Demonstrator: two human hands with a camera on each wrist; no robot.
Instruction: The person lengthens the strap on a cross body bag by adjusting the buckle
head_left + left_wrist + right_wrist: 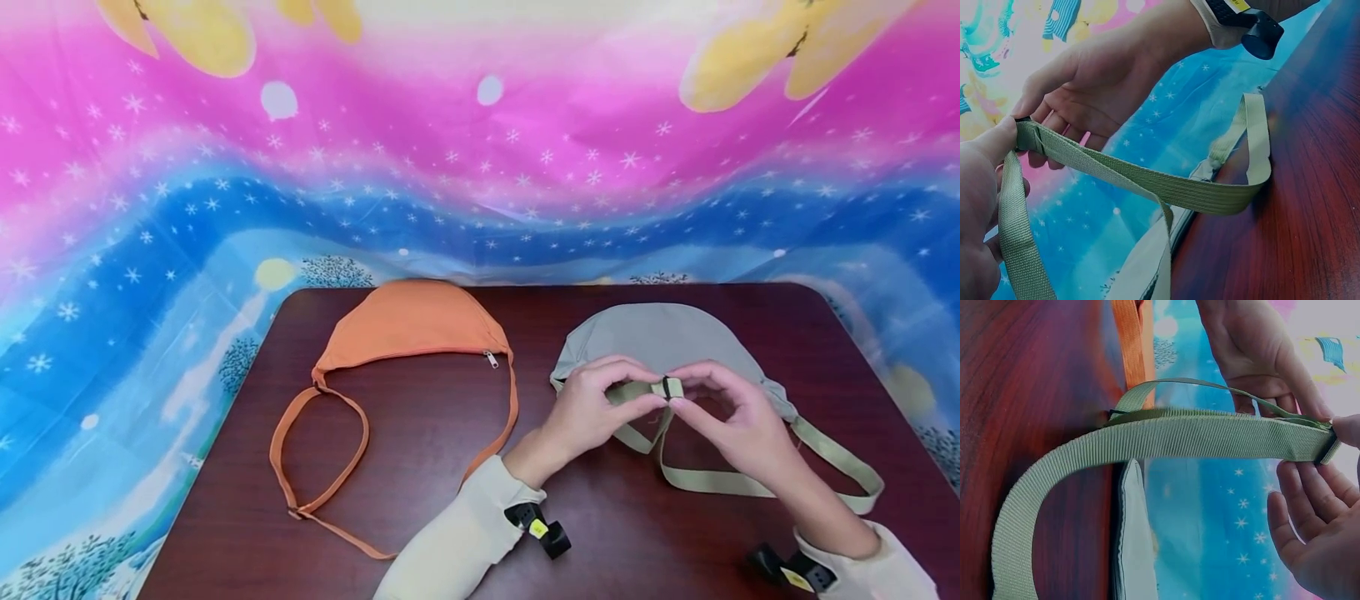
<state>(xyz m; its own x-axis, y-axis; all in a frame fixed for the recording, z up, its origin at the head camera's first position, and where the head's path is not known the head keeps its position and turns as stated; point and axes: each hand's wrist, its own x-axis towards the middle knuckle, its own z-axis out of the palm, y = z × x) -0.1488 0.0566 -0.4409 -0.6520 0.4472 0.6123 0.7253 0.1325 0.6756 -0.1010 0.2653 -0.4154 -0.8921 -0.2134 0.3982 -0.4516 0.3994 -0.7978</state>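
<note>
Above a grey-green waist bag (pixel 660 333), both hands meet at the black slider buckle (pixel 666 387) on its light green strap (pixel 720 482). My left hand (pixel 592 404) pinches the strap at the buckle's left side between thumb and fingers. From the other side my right hand (pixel 738 412) pinches the buckle end with thumb and forefinger. In the right wrist view the strap (pixel 1197 439) runs from the buckle down toward the table, with its other fingers spread below. The left wrist view shows the webbing (pixel 1147 178) doubled and hanging in loops.
An orange waist bag (pixel 420 321) lies on the left of the dark wooden table (pixel 420 433), its strap (pixel 360 417) looped toward the front edge. A printed cloth (pixel 480 167) hangs behind the table. A black camera (pixel 540 529) is worn at the left wrist.
</note>
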